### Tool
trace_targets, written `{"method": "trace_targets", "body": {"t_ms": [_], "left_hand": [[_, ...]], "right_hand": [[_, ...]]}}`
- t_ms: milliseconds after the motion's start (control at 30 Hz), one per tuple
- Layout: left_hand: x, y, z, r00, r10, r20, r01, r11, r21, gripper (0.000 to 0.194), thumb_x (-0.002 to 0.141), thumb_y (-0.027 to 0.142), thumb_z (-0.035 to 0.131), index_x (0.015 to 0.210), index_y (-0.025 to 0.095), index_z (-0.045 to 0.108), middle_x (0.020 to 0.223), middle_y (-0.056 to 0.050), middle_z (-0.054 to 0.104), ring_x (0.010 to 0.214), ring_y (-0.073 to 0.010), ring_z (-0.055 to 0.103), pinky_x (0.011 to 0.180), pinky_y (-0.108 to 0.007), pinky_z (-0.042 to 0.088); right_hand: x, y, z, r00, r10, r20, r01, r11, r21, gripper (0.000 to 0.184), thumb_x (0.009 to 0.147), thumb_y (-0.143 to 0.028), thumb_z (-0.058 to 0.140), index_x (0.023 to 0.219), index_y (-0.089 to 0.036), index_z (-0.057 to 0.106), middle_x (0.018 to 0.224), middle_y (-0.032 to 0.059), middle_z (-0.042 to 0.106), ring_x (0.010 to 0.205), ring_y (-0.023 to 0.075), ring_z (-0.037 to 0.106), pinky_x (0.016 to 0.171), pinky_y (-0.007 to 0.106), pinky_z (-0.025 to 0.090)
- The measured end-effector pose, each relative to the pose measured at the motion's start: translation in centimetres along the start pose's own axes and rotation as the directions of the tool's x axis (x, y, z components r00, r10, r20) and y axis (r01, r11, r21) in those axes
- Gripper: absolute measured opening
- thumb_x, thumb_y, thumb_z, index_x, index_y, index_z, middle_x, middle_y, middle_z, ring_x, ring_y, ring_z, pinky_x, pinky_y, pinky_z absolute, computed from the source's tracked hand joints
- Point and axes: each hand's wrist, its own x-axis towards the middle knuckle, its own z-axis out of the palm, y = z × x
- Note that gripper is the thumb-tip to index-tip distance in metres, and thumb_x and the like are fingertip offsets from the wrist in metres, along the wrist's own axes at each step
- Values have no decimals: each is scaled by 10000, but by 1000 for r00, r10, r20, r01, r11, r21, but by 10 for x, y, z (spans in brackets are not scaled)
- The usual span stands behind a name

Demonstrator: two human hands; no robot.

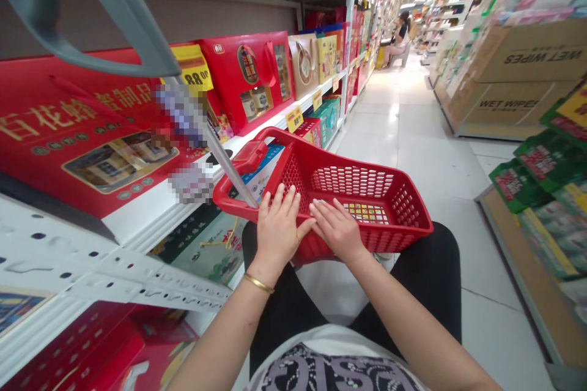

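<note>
A red plastic shopping basket [394,195] sits tilted in front of me, its near rim at my knees. My left hand [276,229] lies flat on that near rim with the fingers stretched out, a gold bangle on the wrist. My right hand [338,229] rests beside it on the same rim, fingers also flat and together. Neither hand grips anything. A grey metal handle bar [137,30] runs from the top left down to the basket's left corner. A small patterned item [367,212] lies on the basket's bottom.
White shelving [151,207] on my left carries red gift boxes [247,79] and yellow price tags [294,117]. Cardboard wet-wipes cartons [518,73] and green packets [541,164] line the right. The white tiled aisle [413,128] runs ahead, where a person [400,39] sits far off.
</note>
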Motion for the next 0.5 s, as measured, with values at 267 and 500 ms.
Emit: {"method": "trace_targets", "body": {"t_ms": [267, 500], "left_hand": [[2, 11, -4, 999, -33, -32, 32, 999, -29, 401, 1063, 390, 438, 1375, 260, 654, 1576, -33, 475, 1559, -308, 270, 1267, -655, 51], [-1, 13, 0, 999, -24, -25, 23, 999, -41, 448, 1063, 334, 410, 1466, 225, 573, 1575, -50, 472, 1550, -288, 298, 1288, -595, 72]], "right_hand": [[-23, 18, -15, 996, 93, -17, -95, 990, -105, 547, 981, -288, 649, 1502, -225, 495, 1403, 95, 646, 1308, 228, 619, 1219, 437, 383], [4, -7, 12, 998, -34, -55, 32, 999, -28, 493, 986, -318, 638, 1459, -221, 539, 1396, 63, 654, 1323, 195, 604, 1263, 433, 328]]}}
